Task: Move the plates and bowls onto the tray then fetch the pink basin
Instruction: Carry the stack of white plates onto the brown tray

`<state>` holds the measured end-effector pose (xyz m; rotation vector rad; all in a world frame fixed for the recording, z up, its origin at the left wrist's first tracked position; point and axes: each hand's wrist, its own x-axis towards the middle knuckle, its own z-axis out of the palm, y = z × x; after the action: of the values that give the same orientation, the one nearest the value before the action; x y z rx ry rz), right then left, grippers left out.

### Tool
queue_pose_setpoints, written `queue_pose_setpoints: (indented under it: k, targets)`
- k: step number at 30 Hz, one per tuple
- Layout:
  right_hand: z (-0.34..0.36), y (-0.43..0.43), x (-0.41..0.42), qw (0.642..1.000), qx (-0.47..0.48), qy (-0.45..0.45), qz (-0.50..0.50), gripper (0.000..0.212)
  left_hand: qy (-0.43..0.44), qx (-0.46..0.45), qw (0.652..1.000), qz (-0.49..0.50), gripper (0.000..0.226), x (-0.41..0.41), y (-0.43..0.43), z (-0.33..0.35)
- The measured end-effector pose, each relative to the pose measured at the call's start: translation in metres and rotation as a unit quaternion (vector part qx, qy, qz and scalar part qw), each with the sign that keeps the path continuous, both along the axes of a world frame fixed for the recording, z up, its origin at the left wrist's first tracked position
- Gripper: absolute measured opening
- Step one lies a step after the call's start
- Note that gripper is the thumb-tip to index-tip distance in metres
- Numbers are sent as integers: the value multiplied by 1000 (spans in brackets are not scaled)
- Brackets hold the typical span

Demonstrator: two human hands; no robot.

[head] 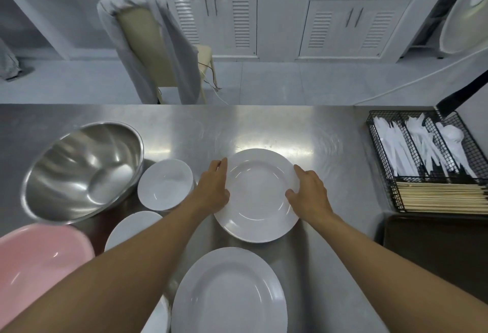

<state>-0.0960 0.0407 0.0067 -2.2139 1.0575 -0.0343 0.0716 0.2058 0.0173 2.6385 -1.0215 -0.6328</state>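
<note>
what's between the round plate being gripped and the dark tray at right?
Head view: only bare steel counter between the round plate and the dark tray.

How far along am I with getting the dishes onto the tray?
Nothing is on the dark tray yet. Left hand and right hand grip the round white plate. The oval white platter, small white bowl and pink basin remain.

Two bare forearms, no sleeves, rings or watch visible
</note>
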Motion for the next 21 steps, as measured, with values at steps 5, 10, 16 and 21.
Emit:
queue_pose_setpoints:
  k: [5,10,16,21]
  targets:
    - [12,25,-24,999,-4,-23,-22,51,-13,-22,999,-37,78,-15,23,6]
    - [18,59,-52,999,-5,-23,-48,55,-30,-18,997,-70,76,-32,47,10]
    - [14,105,-79,996,-3,-15,-86,55,-14,-7,994,-108,80,-49,76,4]
    - [3,141,-99,992,4,-15,-125,52,-2,-1,990,-143,86,-56,100,-9]
